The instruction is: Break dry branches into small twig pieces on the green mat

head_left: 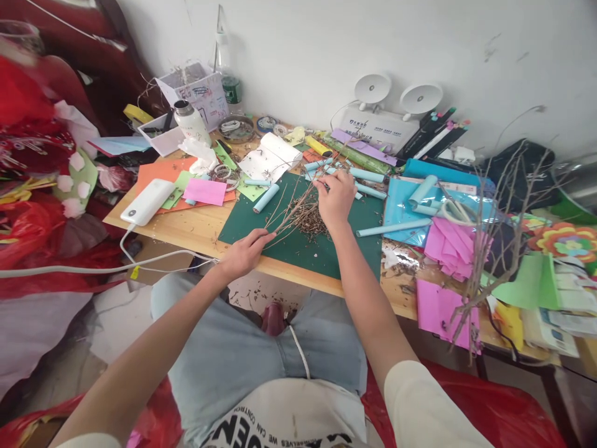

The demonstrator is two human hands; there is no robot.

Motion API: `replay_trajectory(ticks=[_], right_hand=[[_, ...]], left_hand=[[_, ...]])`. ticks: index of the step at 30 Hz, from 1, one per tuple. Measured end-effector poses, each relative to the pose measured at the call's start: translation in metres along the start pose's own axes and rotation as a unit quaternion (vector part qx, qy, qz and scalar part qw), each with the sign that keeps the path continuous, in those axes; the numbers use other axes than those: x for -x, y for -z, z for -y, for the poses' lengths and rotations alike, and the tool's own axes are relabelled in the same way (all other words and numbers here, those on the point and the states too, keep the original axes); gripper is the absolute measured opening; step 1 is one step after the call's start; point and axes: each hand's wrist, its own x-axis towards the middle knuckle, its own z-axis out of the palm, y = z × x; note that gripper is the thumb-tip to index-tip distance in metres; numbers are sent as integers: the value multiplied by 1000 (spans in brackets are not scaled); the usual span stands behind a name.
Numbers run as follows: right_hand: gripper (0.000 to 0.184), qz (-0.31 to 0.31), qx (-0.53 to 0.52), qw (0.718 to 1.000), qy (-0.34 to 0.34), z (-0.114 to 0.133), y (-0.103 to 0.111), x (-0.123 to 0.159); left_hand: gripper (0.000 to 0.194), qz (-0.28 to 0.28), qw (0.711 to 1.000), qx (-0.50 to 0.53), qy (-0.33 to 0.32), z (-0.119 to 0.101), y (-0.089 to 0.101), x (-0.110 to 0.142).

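Observation:
Thin brown twigs reach up and to the right from my left hand, whose fingers are wrapped round their lower ends at the desk's front edge. My right hand is closed in a pinch near the upper part of the twigs; what lies between its fingertips is too small to make out. Beneath the twigs a heap of small dry brown bits lies on a dark green cutting mat. Light blue paper rolls rest on the mat around my hands.
A white power bank with a cable lies at the left front of the desk. Bare branches stand up at the right, by pink paper and scissors. A white bottle and a white twin-headed lamp stand at the back.

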Motion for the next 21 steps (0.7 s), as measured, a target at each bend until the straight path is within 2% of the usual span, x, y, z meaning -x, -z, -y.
replay_trajectory(ticks=[6, 10, 13, 17, 21], right_hand=[[41, -83, -86, 991, -51, -6, -11, -2], [45, -121, -125, 984, -40, -12, 1, -1], [41, -142, -108, 983, -34, -15, 16, 10], [27, -57, -106, 992, -22, -16, 35, 28], [20, 12, -112, 993, -40, -14, 48, 36]], left_hand=[[52, 6, 1000, -7, -3, -1, 2, 0], [53, 9, 1000, -11, -6, -2, 3, -1], [53, 6, 1000, -3, -6, -2, 2, -1], [54, 7, 1000, 1, -7, 0, 1, 0], [53, 10, 1000, -21, -6, 0, 1, 1]])
